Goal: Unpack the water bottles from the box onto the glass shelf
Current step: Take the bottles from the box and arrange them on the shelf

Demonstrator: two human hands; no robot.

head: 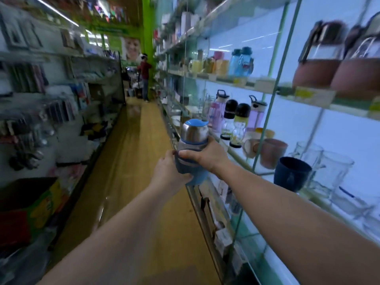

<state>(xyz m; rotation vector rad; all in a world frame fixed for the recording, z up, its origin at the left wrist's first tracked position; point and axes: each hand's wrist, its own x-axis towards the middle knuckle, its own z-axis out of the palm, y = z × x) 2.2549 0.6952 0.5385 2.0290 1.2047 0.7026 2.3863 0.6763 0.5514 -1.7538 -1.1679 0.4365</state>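
Holding one water bottle in front of the glass shelf, both hands are closed around it; the right hand wraps the middle of the bottle, thumb across its front, and the left hand grips the blue lower part from the side and below. The bottle stands nearly upright in the air, just off the front edge of the glass shelf — not on it; its top is a steel dome with a blue cap. On the glass shelf, behind the bottle, stand two bottles with black caps and pink bottles; further along the same shelf, nearer to the person, are a brown cup, a dark blue cup and clear glass mugs. Far beyond the glass shelf, down the aisle, another person stands — the view there is blurred.
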